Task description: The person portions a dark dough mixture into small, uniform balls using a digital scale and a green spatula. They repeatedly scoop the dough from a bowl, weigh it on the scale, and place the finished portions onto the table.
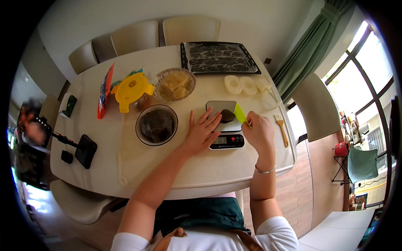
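A digital kitchen scale (227,145) with a lit display lies in front of me, and a small dark lump of dough (227,116) rests on its metal plate. My left hand (204,133) is spread palm down, its fingertips at the lump's left side. In my right hand (258,130) is a lime-green flat scraper (240,114), its blade at the right of the lump. A white bowl with a dark rim (137,135) holds a large dark mass of dough, left of my left hand. Behind it, a patterned bowl (158,95) holds pale yellowish lumps.
A black baking tray (253,69) stands at the back. Pale molds (233,84) and a pastry brush (283,131) lie right. A yellow lid (132,89), a red packet (105,91) and a black stand (85,151) are left. A pale mat (150,175) lies beneath the work.
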Motion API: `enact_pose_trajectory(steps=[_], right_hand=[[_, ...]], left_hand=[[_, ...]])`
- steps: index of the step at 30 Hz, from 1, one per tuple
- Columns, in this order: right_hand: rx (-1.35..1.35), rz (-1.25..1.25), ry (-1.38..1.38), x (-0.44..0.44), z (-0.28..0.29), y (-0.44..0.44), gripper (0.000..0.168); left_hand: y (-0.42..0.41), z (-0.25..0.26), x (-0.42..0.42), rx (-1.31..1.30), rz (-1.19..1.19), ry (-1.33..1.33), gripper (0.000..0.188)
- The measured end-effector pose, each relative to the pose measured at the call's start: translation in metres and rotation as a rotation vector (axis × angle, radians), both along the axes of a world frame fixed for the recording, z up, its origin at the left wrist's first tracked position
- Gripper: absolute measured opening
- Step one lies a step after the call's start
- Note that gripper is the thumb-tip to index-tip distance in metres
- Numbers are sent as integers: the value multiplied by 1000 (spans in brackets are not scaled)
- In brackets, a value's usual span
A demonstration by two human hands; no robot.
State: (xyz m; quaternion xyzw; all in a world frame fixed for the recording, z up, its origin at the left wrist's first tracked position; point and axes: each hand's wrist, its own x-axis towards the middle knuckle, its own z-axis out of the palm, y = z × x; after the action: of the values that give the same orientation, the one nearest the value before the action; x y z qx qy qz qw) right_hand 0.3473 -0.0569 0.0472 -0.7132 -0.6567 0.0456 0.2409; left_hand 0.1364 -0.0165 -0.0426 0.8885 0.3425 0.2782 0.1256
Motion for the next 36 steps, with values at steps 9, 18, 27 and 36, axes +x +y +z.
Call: enact_pose_trajectory(steps=[9, 18, 27, 36], right_hand=[[47, 65, 11, -12, -8, 6, 10], [101, 39, -5, -15, -16, 6, 12], [547, -35, 846, 59, -30, 49, 11], [587, -16, 947, 62, -47, 61, 7]], left_hand=[[0, -3, 2, 33, 46, 3, 54], [-3, 1, 1, 35, 62, 45, 52], [2, 2, -10, 31, 110, -301, 53], [6, -3, -14, -8, 146, -397, 50]])
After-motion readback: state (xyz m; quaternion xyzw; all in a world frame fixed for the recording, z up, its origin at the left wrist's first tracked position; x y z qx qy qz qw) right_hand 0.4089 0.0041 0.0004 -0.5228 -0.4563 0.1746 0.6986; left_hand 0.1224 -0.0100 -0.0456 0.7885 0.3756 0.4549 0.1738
